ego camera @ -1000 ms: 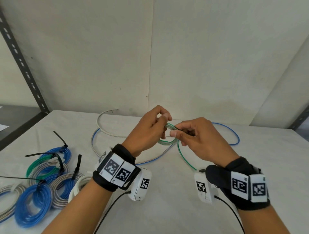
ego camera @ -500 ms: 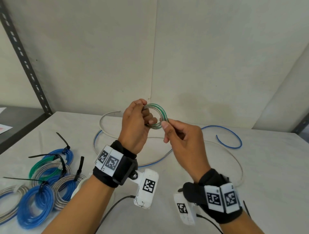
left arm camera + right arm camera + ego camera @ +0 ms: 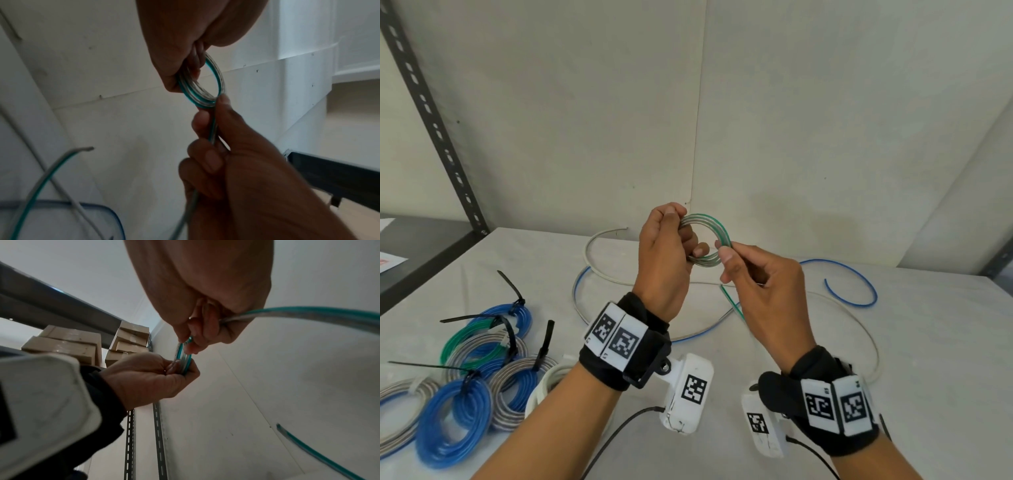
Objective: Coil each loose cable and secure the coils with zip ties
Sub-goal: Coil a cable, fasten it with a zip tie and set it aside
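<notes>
Raised above the surface (image 3: 893,359), both hands: left hand (image 3: 664,260), right hand (image 3: 763,291), meeting at the green-and-clear coil (image 3: 709,240), open air beneath. Bare cloth to the right and at the near centre. Blocking the left: tied coils (image 3: 458,394) with black zip ties (image 3: 510,291) sticking up. Looped across the middle behind the hands: grey cable (image 3: 599,270) and blue cable (image 3: 859,284). Closing off the back: the wall (image 3: 756,120); at far left, a slotted shelf post (image 3: 438,130).
</notes>
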